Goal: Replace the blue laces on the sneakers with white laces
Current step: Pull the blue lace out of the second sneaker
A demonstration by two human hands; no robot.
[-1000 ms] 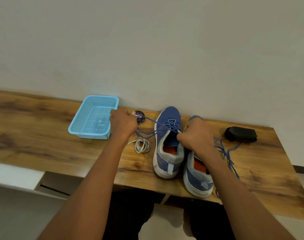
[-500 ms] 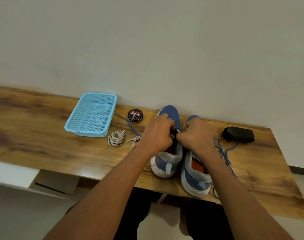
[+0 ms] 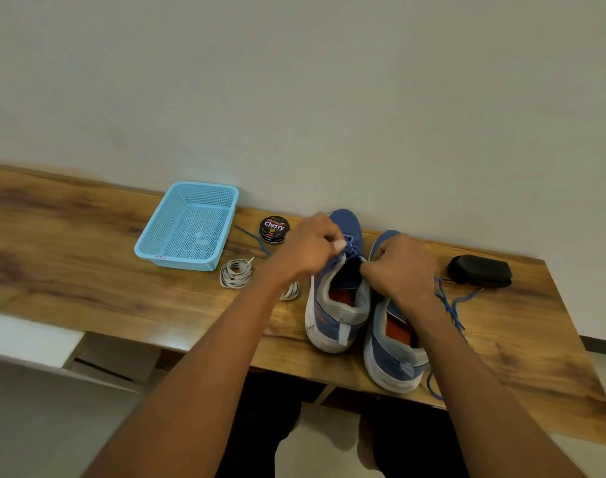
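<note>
Two blue sneakers stand on the wooden table [image 3: 70,257], toes at 12 o'clock; the left sneaker [image 3: 336,301] keeps its blue lace [image 3: 353,248]. Left hand [image 3: 308,250] and right hand [image 3: 398,267] pinch that lace from 9 and 3 o'clock. Coiled white laces [image 3: 236,273] lie near, at 9 o'clock.

Soft, even indoor light fills the view, moderately bright, with no hard shadows. A pale sheen of glare lies on the brown wood-grain surface [image 3: 163,336] near its front edge. The wide-angle lens bows that surface's back edge and stretches the forearms at the bottom. Detail is slightly soft throughout; the plain off-white wall [image 3: 329,98] looks greyish and faintly mottled.
</note>
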